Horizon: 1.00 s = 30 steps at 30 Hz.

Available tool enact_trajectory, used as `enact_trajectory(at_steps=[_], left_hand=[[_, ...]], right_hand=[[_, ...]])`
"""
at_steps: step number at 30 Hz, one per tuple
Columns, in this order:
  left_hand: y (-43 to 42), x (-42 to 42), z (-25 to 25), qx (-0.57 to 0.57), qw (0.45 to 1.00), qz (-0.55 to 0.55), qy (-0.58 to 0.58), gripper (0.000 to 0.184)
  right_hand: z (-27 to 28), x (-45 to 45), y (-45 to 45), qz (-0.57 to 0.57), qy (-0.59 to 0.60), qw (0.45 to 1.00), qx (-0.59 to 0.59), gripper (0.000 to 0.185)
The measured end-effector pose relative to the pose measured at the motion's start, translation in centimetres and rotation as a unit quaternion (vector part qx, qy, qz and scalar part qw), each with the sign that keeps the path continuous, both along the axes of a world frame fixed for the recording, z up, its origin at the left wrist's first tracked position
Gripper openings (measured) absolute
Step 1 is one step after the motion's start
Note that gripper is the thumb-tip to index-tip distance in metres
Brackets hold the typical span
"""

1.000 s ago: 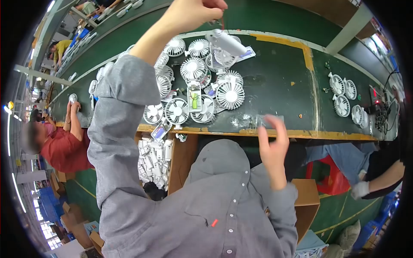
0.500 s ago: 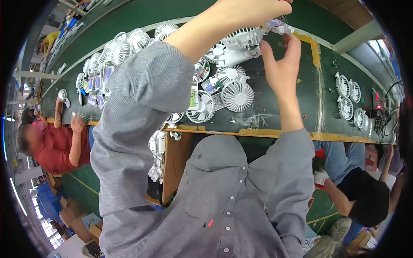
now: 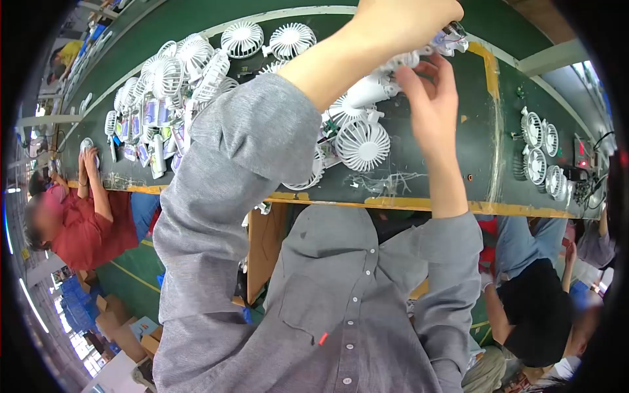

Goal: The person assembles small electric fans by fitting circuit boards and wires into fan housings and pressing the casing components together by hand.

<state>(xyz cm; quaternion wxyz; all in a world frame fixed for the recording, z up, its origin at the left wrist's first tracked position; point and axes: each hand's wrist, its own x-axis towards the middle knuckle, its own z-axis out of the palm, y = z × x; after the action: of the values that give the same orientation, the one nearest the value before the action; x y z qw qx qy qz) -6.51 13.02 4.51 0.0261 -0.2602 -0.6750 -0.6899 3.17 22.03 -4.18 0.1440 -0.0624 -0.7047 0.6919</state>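
My left hand (image 3: pixel 409 25) is at the top edge of the view, its fingers bent together beside a white fan part (image 3: pixel 452 42) with dark wires; what they pinch is hidden. Just below, my right hand (image 3: pixel 434 98) has its thumb and curled fingers around the near side of the same fan assembly, partly covered by the left hand. A white fan handle (image 3: pixel 372 90) lies to the left of my right fingers. Under it on the dark table (image 3: pixel 419 154) sits a round white fan head (image 3: pixel 362 145).
Many white fans (image 3: pixel 167 77) and handles are piled at the left. Several fan heads (image 3: pixel 535 166) stand at the right near cables (image 3: pixel 593 183). Clear plastic scraps (image 3: pixel 386 182) lie near the front edge. A person in red (image 3: pixel 92 226) sits left; another in black (image 3: pixel 540 314) is at the right.
My left hand has moved right from over the fans, and my right hand has risen from the front edge to meet it at the fan part. The view has shifted.
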Motion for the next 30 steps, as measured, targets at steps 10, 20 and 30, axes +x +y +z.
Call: enact_trajectory(at_steps=[10, 20, 30], left_hand=[[-2.7, 2.9, -2.8, -0.130, 0.982, 0.069, 0.121, 0.029], [-6.3, 3.6, -4.8, -0.409, 0.793, 0.055, 0.448, 0.024], [-7.2, 3.4, -4.0, -0.363, 0.811, 0.072, 0.452, 0.028]], right_hand=[[-1.2, -0.4, 0.6, 0.010, -0.002, 0.993, -0.118, 0.052], [-0.3, -0.4, 2.7, 0.028, -0.077, 0.989, -0.124, 0.029], [0.4, -0.8, 3.7, 0.101, -0.109, 0.970, -0.191, 0.020]])
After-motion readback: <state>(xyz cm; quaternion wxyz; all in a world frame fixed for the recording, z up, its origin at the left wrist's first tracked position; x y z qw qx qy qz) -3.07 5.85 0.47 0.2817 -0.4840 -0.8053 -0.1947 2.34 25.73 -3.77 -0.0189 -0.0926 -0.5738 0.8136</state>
